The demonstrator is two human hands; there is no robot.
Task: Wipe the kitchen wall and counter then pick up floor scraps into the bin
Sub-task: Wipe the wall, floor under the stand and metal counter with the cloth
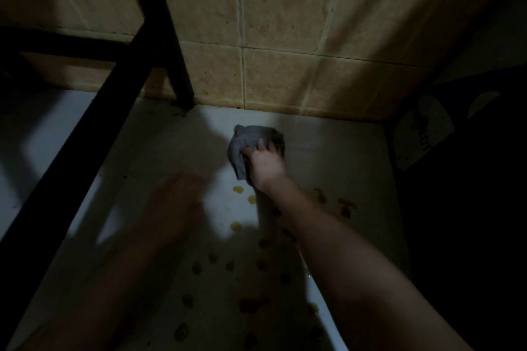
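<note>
Two hands in view, light poor. Right hand (266,164) is on the grey cloth (248,142) near the back edge of the worktop (342,157), just short of the tiled wall (285,37). Its fingers are curled over the bunched fabric and clamp it, which I judge gives a firm pad for pressing down on a wiping stroke. Left hand (176,202) hangs over the worktop's left-middle, motion-blurred; I cannot tell how its fingers lie or whether it touches the surface. White worktop carries many yellowish blobs (238,189), scattered from beside the cloth toward the front edge, so I judge the counter wipe far from done. Black frame leg (182,77) stands at the back edge, left of the cloth. Dark labelled object (422,128) sits past the right edge, unidentifiable.
</note>
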